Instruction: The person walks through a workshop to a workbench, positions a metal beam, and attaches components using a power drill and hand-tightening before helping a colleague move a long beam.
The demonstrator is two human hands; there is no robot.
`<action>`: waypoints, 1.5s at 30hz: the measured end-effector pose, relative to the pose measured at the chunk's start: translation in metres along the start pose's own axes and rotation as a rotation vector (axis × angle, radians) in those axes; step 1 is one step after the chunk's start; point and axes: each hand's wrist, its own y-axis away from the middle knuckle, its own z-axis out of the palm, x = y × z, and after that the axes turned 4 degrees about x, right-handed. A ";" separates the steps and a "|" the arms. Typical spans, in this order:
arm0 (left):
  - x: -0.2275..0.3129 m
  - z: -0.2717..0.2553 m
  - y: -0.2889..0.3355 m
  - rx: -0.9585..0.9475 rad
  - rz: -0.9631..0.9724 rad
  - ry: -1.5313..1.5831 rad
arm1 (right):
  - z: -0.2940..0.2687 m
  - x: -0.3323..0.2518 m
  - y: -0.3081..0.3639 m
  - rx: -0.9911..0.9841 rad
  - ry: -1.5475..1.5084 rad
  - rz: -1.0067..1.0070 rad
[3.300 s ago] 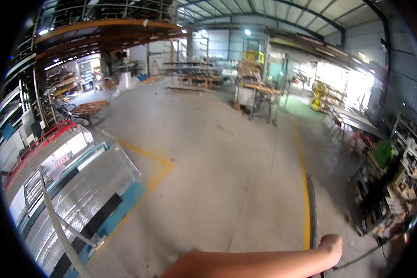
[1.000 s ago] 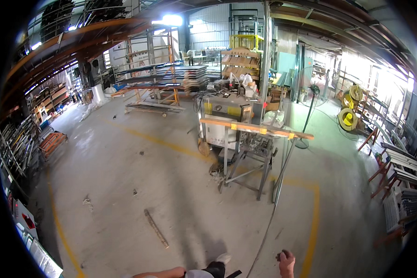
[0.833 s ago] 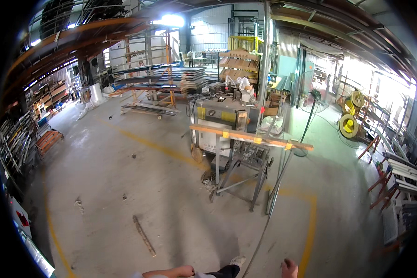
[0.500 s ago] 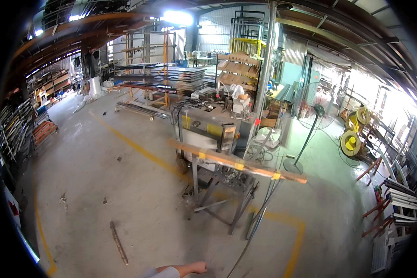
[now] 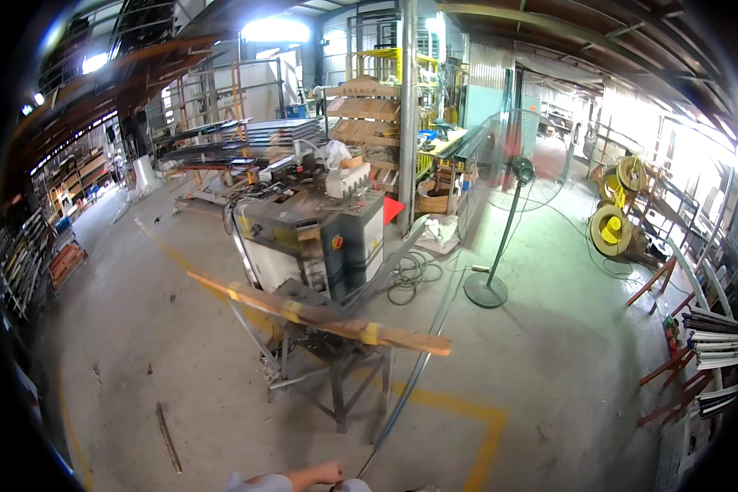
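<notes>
At the bottom edge my left hand point(image 5: 328, 473) comes in from the left out of a pale sleeve. Its fingers are curled closed, and whatever they might hold is hidden. My right hand does not show. Just right of the left hand, a long thin metal strip point(image 5: 414, 379) slants down to the lower edge. Ahead, a wooden beam point(image 5: 348, 326) with yellow bands lies across a dark metal stand point(image 5: 339, 398). Neither is touched by the hand. Behind the stand is a grey and white machine point(image 5: 280, 261) with a small red flag-like piece on its right.
A pedestal fan point(image 5: 485, 291) stands to the right beside coiled cable point(image 5: 414, 275). A stick point(image 5: 168, 439) lies on the floor at left. Yellow and brown reels point(image 5: 611, 230) and stacked white profiles point(image 5: 720, 348) are along the right. A metal post point(image 5: 408, 123) rises behind the machine.
My view has swung right and come closer to the stand, so the machine, beam and fan appear farther left. My left hand stays low, its fingers still closed.
</notes>
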 end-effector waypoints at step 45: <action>0.798 -0.313 -0.794 0.107 -0.661 0.334 | -0.726 -0.467 -1.346 0.096 0.099 -0.223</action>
